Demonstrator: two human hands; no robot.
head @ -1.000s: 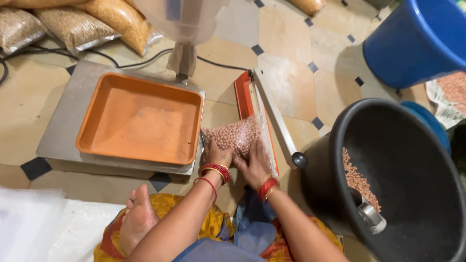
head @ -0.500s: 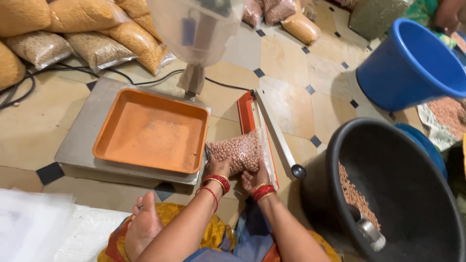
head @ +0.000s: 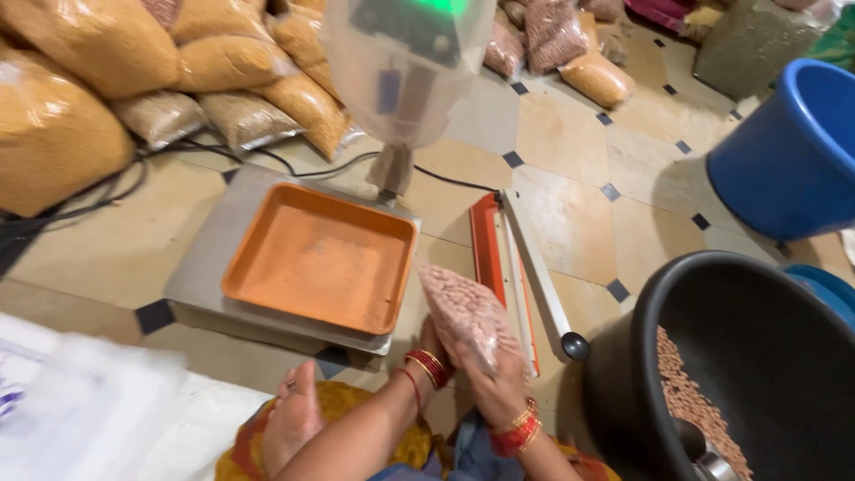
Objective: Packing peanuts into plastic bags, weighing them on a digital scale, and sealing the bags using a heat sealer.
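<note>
Currently, head view: left hand [head: 434, 354] and right hand [head: 494, 385] together clamp the bag [head: 466, 312], held tilted, long axis running up-left. Sealer [head: 519, 267] lies just beyond; tray [head: 321, 258] to the left.

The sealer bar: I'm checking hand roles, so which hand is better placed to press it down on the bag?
Probably the right hand. It sits beside the sealer, whose knob lies on its side, while the left hand is nearer the tray. Both hold the bag.
</note>
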